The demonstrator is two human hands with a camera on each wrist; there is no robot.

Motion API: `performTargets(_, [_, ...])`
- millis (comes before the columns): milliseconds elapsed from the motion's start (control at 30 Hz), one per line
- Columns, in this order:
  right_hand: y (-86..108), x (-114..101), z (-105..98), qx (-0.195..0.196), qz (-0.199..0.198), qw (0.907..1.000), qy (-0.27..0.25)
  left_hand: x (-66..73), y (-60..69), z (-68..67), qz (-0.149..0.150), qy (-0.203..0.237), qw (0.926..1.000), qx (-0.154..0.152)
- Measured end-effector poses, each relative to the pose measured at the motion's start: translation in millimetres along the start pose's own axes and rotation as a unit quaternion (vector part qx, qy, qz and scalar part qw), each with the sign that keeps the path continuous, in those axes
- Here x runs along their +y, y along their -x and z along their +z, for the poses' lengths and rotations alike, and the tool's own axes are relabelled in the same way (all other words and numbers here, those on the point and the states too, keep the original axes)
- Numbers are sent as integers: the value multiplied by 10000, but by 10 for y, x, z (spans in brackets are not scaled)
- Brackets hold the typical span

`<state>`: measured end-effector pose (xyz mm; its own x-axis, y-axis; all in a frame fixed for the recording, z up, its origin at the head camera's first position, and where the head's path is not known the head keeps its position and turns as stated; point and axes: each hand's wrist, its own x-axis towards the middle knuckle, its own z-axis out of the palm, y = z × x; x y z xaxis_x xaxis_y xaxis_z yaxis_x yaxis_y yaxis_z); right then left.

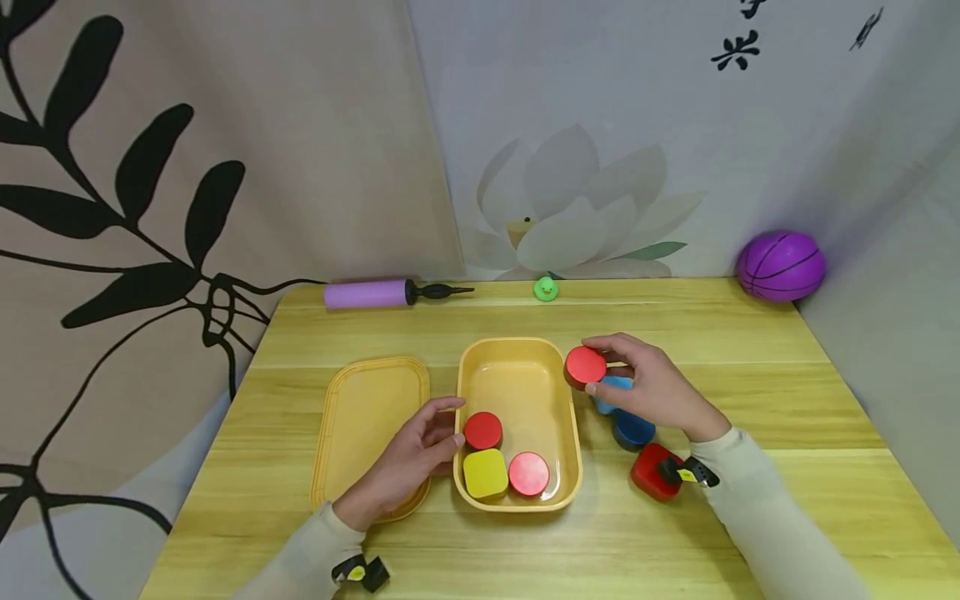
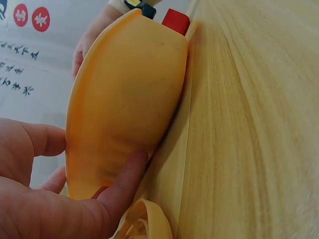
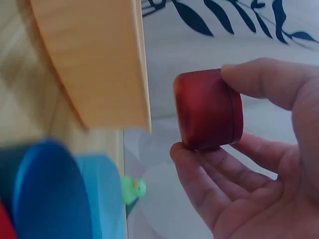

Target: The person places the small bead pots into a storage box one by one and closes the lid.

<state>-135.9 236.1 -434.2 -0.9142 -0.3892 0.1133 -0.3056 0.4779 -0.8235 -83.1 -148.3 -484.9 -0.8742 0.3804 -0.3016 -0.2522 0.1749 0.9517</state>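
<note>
My right hand (image 1: 651, 385) holds a red round block (image 1: 585, 367) in the air by the right rim of the yellow tub (image 1: 519, 343). The right wrist view shows thumb and fingers pinching this block (image 3: 207, 109), which has a seam near one end. With its fingertips, my left hand (image 1: 412, 454) touches the tub's left side. From the left wrist, fingers rest against the rim and outer wall of the tub (image 2: 124, 79). Inside, near its front end, lie a red round block (image 1: 483, 430), a yellow square block (image 1: 486, 473) and a pinkish-red round block (image 1: 528, 474).
A yellow lid (image 1: 367, 392) lies left of the tub. Under my right arm are a light blue block (image 1: 606, 407), a dark blue round block (image 1: 633, 430) and a red block (image 1: 651, 473). Along the back stand a purple pump (image 1: 367, 294), green duck (image 1: 546, 288) and purple ball (image 1: 782, 267).
</note>
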Motion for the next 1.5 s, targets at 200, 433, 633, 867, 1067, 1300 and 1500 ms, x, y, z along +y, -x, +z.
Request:
performTargets(200, [-57, -116, 194, -249, -280, 9992, 107, -8, -4, 2, -25, 30, 10000, -4])
performTargets(433, [-104, -225, 428, -585, -511, 9962, 400, -6, -5, 2, -35, 52, 10000, 9])
performTargets(633, [-108, -327, 620, -794, -590, 9894, 1059, 6, 2, 1, -14, 107, 9999, -3])
performTargets(867, [-104, -399, 780, -1233, -483, 9835, 1236, 12, 0, -1, 5, 101, 9999, -81])
performTargets(1067, [-106, -424, 841, -1518, -491, 9722, 1713, 1, -6, -5, -10, 121, 9999, -62])
performTargets(1300, [-104, -415, 895, -1742, -616, 9577, 2204, 3, -1, 0, 2, 65, 10000, -13])
performTargets(1500, [-91, -409, 931, -1927, -785, 9453, 2514, 13, 9, 4, 13, 80, 10000, -33])
